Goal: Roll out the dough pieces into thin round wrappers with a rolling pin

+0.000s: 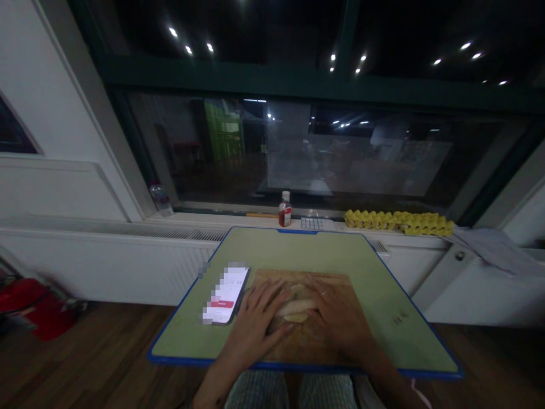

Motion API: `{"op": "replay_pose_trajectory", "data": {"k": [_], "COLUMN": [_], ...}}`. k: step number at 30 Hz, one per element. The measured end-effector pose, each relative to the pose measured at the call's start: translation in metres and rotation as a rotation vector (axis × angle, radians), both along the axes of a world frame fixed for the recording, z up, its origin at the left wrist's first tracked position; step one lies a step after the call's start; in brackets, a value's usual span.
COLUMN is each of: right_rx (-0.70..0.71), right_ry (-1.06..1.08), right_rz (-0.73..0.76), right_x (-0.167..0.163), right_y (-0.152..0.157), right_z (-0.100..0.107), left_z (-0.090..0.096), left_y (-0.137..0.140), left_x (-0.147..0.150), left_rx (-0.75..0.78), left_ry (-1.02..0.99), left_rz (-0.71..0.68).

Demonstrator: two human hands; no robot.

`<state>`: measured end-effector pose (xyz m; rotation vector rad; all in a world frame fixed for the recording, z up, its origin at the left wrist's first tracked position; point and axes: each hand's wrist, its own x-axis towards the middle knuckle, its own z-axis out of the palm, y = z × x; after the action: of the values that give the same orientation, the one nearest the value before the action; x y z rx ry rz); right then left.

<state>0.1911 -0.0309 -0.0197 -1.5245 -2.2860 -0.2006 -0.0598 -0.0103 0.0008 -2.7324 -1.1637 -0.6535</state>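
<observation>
On a wooden board (313, 343) lies a flat, yellowish piece of dough (297, 318). Across it runs a pale, rounded bar (294, 308); whether this is a rolling pin or a roll of dough I cannot tell. My left hand (259, 312) rests over the bar's left end, fingers spread and thumb apart toward the board's near side. Over the right end lies my right hand (338, 312), palm down with fingers stretched out over the dough. Both ends of the bar are hidden beneath my hands.
The board sits on a small green table (395, 324) with a blue rim. A lit phone (225, 298) lies left of my left hand. Along the windowsill stand a bottle of red-brown liquid (285, 210), a calculator-like keypad (312, 223) and yellow egg trays (400, 221).
</observation>
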Motion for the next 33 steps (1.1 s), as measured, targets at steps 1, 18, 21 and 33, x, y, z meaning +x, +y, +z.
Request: {"op": "replay_pose_trajectory", "data": {"k": [1, 18, 21, 33], "right_rx": [0.020, 0.006, 0.058, 0.084], "right_ry": [0.002, 0.378, 0.592, 0.739], "right_rz": [-0.012, -0.322, -0.313, -0.268], "right_x": [-0.001, 0.008, 0.012, 0.017], "right_y": [-0.003, -0.014, -0.013, -0.008], "right_z": [-0.002, -0.019, -0.016, -0.019], "left_z": [-0.001, -0.013, -0.011, -0.010], "left_y": [-0.003, -0.013, 0.000, -0.002], "left_x": [-0.002, 0.009, 0.016, 0.038], "left_rx": [0.014, -0.047, -0.170, -0.218], "left_ry": [-0.020, -0.105, -0.093, -0.016], "left_rz": [0.022, -0.092, -0.069, 0.000]}}
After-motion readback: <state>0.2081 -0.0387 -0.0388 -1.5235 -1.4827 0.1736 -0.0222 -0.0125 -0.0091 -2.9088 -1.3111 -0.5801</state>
